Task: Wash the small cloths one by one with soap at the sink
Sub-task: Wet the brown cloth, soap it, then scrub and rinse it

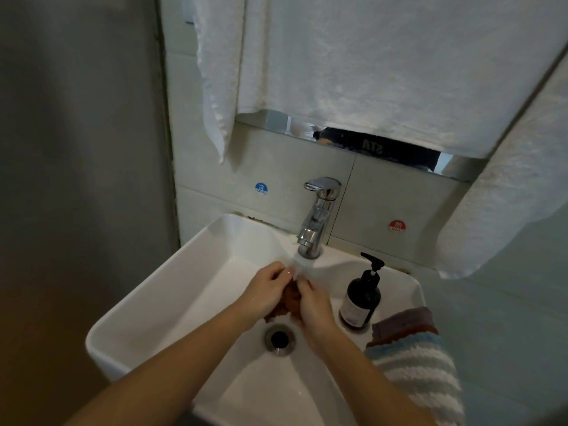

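While water pours from the chrome faucet (pixel 319 216), left hand (pixel 266 292) and right hand (pixel 313 305) both grip a bunched brown cloth (pixel 289 304) over the white sink (pixel 159 290), just above the drain (pixel 279 338).

Brown cloth (pixel 287 302) — mostly hidden btw hands

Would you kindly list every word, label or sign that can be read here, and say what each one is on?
"COLD": blue round sticker on the wall tile, left of the tap; a character above it is too small to read.
"HOT": red round sticker on the tile, right of the tap; its character is blurred.
"STA", mirrored: dark garment reflected in the mirror strip.
Soap bottle label: too blurred to read.
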The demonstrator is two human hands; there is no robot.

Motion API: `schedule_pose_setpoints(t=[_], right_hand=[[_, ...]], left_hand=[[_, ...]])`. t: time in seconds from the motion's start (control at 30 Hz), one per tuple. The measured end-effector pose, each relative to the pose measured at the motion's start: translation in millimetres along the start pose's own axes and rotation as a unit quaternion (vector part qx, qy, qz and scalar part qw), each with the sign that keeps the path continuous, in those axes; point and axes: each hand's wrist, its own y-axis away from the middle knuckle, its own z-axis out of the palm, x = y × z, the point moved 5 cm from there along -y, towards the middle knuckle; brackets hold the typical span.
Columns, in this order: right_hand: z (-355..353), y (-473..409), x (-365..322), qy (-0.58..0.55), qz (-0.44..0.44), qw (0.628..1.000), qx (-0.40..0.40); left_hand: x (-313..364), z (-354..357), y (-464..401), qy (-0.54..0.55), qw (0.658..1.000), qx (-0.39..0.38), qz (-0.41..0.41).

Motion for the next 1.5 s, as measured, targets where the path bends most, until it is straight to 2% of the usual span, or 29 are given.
schedule_pose_setpoints(t=[0.1,0.23,0.53,0.6,0.7,0.77,0.83,0.93,1.07,1.17,1.27,1.4,1.5], right_hand=[[13.1,5.3,1.0,0.049,-0.023,0.998,0.015],[17.1,8.8,5.5,0.06,-0.004,0.998,0.024],[13.6,7.3,5.2,0.091,-0.018,0.995,0.034],[11.5,11.2,-0.4,0.079,-0.041,0.995,0.04],[6.3,11.9,-6.4,0.031,-0.064,0.996,0.051],[3.7,8.2,-6.5,-0.033,-0.034,0.997,0.054],[0.9,6.0,-6.2,-0.101,0.012,0.993,0.051],[-0.8,10.9,-10.4,-0.067,0.0,0.997,0.031],[0.6,11.5,-11.7,-0.049,-0.013,0.998,0.04],[0.6,4.2,-7.5,0.085,-0.048,0.995,0.035],[0.6,2.8,-0.4,0.101,-0.048,0.993,0.034],[3.1,4.4,-5.5,0.074,-0.034,0.995,0.063],[-1.9,5.0,-12.0,0.057,-0.067,0.992,0.093]], left_hand=[[-4.3,6.7,1.3,-0.003,0.999,0.043,0.002],[-5.0,2.5,5.1,-0.078,0.989,0.112,0.052],[-9.4,5.7,2.3,-0.1,0.989,0.103,0.046],[-9.1,4.9,2.4,-0.073,0.991,0.107,0.025],[-18.3,4.8,-0.8,-0.035,0.994,0.083,-0.061],[-23.6,3.8,-3.5,0.007,0.992,0.043,-0.119],[-19.1,3.7,-2.2,0.058,0.989,0.029,-0.135],[0.3,5.5,-2.2,0.031,0.993,0.072,-0.087],[9.7,21.6,0.1,-0.035,0.997,0.074,0.002],[2.3,26.5,2.6,-0.078,0.993,0.078,0.032],[-4.5,24.0,-1.6,-0.095,0.992,0.07,0.037],[-10.2,17.7,-3.6,-0.055,0.995,0.079,-0.009],[-16.8,15.8,-0.4,-0.008,0.994,0.052,-0.098]])
